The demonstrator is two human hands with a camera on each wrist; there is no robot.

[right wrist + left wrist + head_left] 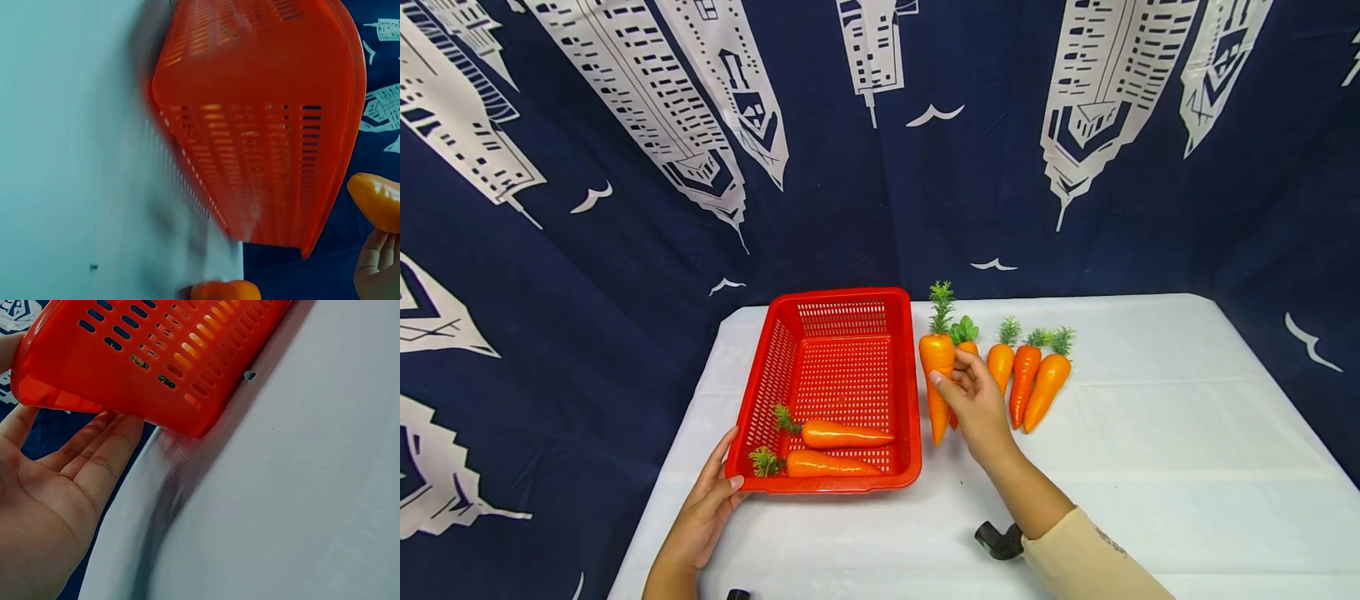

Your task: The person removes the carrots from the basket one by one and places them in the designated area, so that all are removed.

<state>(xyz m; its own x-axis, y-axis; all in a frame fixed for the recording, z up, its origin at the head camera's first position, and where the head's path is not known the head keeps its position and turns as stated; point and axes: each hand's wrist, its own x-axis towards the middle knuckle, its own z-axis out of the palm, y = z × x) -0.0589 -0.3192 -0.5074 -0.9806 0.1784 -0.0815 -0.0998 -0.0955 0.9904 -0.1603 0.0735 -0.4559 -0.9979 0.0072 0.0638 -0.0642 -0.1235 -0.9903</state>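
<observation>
Pinching an orange carrot [937, 358] by its thick upper body, the right hand [981, 408] has its thumb on the near face and its fingers closed behind, holding it just beside the right wall of the red basket [915, 400]. The left hand [703, 508] grips the basket's near left corner, thumb over the rim and fingers beneath it. The carrot's gloss suggests a light, stiff moulded piece, slick enough to turn under a loose pinch; the broad shoulder below the greens looks the best place to hold, since the taper gives less purchase and the feathery top would probably bend. The basket looks like thin, slightly springy plastic, best steadied by its rim. Two carrots [842, 434] lie crosswise inside at the near end, and four more [1026, 375] rest on the tabletop [1150, 500] to the right, the nearest of them largely hidden behind the held carrot and hand. In the right wrist view the held carrot is cut off by the frame edge, and so are orange shapes at the bottom, which I cannot match to particular carrots. A black fitting [998, 542] is partly covered by the sleeve [1082, 558].
</observation>
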